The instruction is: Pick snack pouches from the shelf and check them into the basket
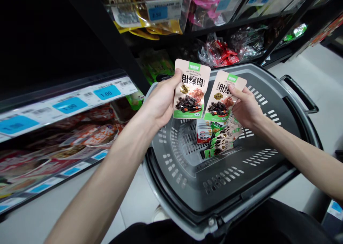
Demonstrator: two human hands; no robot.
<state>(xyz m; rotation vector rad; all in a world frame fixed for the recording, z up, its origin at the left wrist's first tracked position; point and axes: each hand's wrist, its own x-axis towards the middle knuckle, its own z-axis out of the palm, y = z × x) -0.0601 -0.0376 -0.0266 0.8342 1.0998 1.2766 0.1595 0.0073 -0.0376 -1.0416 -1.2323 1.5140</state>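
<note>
My left hand (163,101) pinches the left edge of a snack packet (189,94), pink-beige with a green label and a picture of dark meat pieces. A second packet of the same design (218,104), slightly tilted, is gripped at its right side by my right hand (246,106). Both packets are held side by side above a grey shopping basket (184,179) with slotted walls. Down in the basket lie a row of similar snack packets (222,142) and some red-and-white packets (203,133) beside them, partly hidden by the packet in my right hand.
Shelves with blue-and-white price tags (70,105) stand at the left, with packaged snacks (88,137) beneath. Clear-fronted bins (163,13) hold yellow and pink bags behind the basket. Red packages (222,53) lie on a lower shelf. A black basket handle (301,94) sticks out at right.
</note>
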